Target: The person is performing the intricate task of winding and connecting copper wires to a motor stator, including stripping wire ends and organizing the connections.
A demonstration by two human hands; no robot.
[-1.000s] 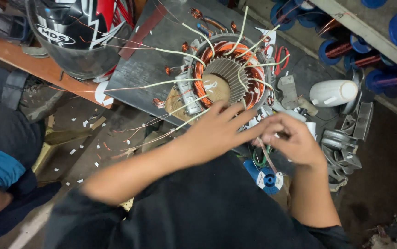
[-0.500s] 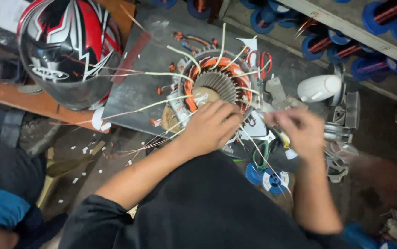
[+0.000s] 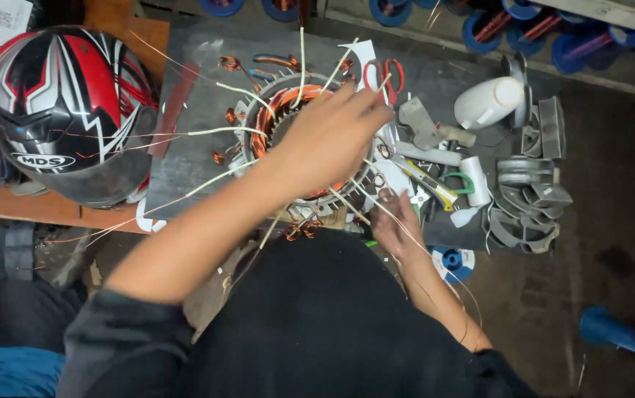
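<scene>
Copper coils [image 3: 288, 99] already seated in stator [image 3: 310, 195]; lead wires [image 3: 207, 133] loose, untied. Left hand [image 3: 328, 136] lay spread on stator; right hand [image 3: 395, 221] pinched one wire.

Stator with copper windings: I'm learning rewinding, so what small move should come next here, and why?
Probably draw the pale lead taut with the right hand, because the left hand already rests across the stator and loose leads fan out.
</scene>
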